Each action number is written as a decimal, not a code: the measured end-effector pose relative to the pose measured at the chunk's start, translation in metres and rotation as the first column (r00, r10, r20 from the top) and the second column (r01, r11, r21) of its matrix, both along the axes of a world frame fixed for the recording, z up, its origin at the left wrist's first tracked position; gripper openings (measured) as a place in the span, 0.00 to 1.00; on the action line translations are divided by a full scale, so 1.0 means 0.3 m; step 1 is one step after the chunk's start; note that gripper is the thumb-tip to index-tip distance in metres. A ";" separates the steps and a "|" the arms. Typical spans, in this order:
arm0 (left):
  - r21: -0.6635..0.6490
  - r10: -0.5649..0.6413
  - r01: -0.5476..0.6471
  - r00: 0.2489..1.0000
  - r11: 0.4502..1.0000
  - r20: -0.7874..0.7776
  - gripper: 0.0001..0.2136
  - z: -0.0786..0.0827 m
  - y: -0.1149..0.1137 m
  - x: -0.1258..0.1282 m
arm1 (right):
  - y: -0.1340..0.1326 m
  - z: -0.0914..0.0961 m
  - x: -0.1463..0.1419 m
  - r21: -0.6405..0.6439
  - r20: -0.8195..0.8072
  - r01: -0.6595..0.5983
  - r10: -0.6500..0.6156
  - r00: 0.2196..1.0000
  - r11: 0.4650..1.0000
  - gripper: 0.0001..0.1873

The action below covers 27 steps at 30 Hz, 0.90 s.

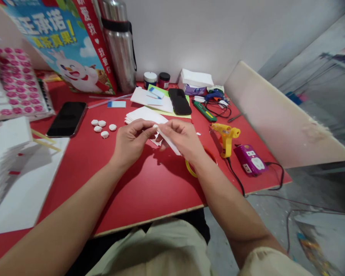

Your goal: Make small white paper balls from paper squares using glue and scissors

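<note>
White strip (pixel 172 145): held above the red worktop (pixel 149 188), between front and back edges. Left hand (pixel 133 140) pinched at its upper end; right hand (pixel 182 137) clamped alongside. Probably paper: light, flexible, creases easily; best gripped lightly by thumb and fingertip.
</note>
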<state>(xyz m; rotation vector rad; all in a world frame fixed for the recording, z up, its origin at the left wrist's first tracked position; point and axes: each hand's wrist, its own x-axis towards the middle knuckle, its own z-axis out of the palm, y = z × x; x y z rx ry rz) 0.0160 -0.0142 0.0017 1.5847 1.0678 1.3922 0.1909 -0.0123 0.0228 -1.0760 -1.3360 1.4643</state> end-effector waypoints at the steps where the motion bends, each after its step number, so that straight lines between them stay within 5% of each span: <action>1: -0.017 -0.013 0.013 1.000 1.000 0.000 0.06 0.002 0.001 -0.003 | 0.007 0.004 0.007 -0.104 -0.070 -0.053 0.046 0.997 0.993 0.26; 4: -0.045 -0.053 0.053 0.999 0.998 -0.009 0.05 0.003 0.006 -0.015 | 0.031 0.017 0.032 -0.376 -0.285 -0.285 0.182 0.941 0.882 0.28; 8: -0.051 -0.076 0.076 0.997 0.996 0.007 0.05 -0.004 0.012 -0.023 | 0.040 0.032 0.046 -0.459 -0.448 -0.453 0.242 0.861 0.764 0.23; 17: -0.047 -0.023 0.025 0.999 0.999 0.036 0.05 0.006 0.006 -0.004 | 0.014 0.004 0.028 -0.344 -0.556 -0.477 0.234 0.798 0.809 0.06; 23: -0.065 0.023 -0.022 0.999 0.998 0.024 0.07 0.005 0.000 0.001 | 0.006 -0.009 0.001 -0.226 -0.315 -0.223 0.145 0.938 0.948 0.12; 27: -0.101 0.060 -0.056 0.998 0.993 0.028 0.08 0.010 -0.001 0.001 | 0.002 -0.019 -0.017 -0.063 -0.070 -0.056 0.052 0.996 0.996 0.12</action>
